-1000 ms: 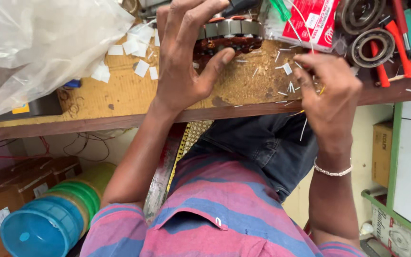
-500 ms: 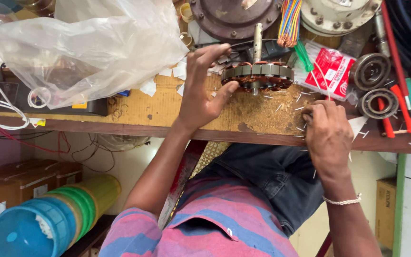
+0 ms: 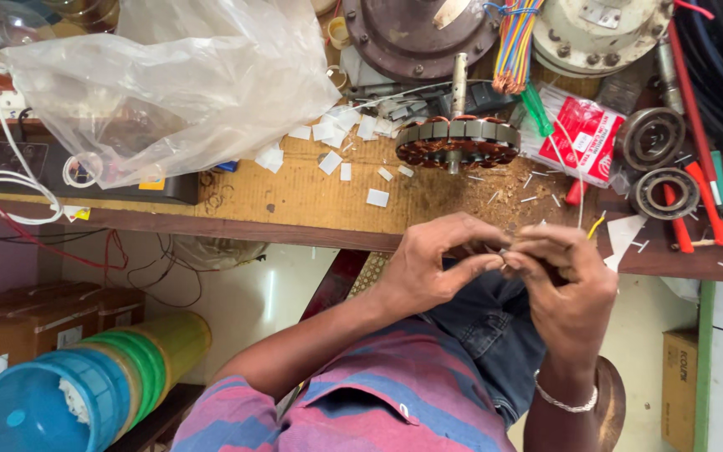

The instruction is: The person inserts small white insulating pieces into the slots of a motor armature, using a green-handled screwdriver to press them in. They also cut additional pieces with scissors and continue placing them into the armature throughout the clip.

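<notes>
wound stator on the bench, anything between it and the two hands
Nothing visible. Only bare bench with paper scraps lies between the wound stator and the left hand and right hand, which pinch something small.

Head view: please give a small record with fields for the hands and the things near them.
left hand: fingertips meet the right hand's, pinching something too small to tell
right hand: same, bracelet on wrist
place of hands: at the bench edge, above the lap
stator: wound with copper, on the bench, apart from both hands
paper bits: scattered on the bench
bearings: at right
plastic bag: at left
</notes>
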